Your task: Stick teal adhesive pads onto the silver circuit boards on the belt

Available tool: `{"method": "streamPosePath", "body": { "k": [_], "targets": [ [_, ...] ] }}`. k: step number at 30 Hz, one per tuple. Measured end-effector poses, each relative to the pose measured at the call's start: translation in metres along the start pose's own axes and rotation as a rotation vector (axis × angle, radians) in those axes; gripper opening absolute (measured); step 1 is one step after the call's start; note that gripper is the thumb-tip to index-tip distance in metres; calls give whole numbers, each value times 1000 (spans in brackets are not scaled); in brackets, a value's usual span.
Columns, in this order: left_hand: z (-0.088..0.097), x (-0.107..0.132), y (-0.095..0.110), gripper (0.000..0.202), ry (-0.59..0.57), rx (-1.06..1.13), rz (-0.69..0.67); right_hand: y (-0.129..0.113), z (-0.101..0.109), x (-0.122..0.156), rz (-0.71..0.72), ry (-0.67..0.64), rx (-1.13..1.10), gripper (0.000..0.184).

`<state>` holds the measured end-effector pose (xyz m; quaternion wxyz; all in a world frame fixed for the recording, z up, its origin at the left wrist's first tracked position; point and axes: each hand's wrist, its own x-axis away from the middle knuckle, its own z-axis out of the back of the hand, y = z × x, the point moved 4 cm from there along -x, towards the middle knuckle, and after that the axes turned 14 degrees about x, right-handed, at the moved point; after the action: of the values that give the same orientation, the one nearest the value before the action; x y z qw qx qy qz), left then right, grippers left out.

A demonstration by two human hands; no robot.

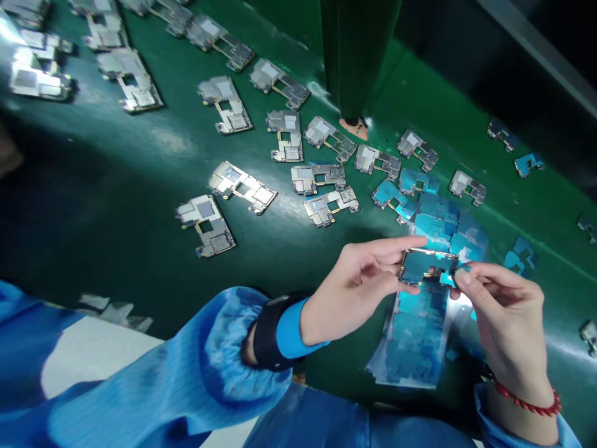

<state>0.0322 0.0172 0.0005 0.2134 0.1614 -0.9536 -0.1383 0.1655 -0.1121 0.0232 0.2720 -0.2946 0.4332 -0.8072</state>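
Both my hands hold one small circuit board (414, 266) above the table. My left hand (349, 286) is closed on its left end, fingers along the far edge and thumb at the near edge. With thumb and fingertips pressed together, my right hand (506, 305) pinches the board's right end. Shiny blue film covers part of the board's face; whether my right fingers grip the film too, I cannot make out. Beneath the board lies a stack of blue film sheets (415, 342) with cut-out shapes, partly hidden by my hands.
Several circuit boards (331, 205) lie spread over the green table mat (153, 168). Loose blue film pieces (520, 255) rest to the right. A dark post (357, 62) rises at the back. Clear strips (114, 314) lie by the near left edge.
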Motion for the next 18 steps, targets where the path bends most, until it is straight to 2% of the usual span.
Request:
{"method": "streamPosePath", "body": {
  "k": [14,18],
  "targets": [
    [0,1,2,40,-7,-49,-3,1,0,-1,-3,14,16,12],
    [1,2,2,40,28,-89,1,1,1,-1,-14,18,21,11]
  ]
}}
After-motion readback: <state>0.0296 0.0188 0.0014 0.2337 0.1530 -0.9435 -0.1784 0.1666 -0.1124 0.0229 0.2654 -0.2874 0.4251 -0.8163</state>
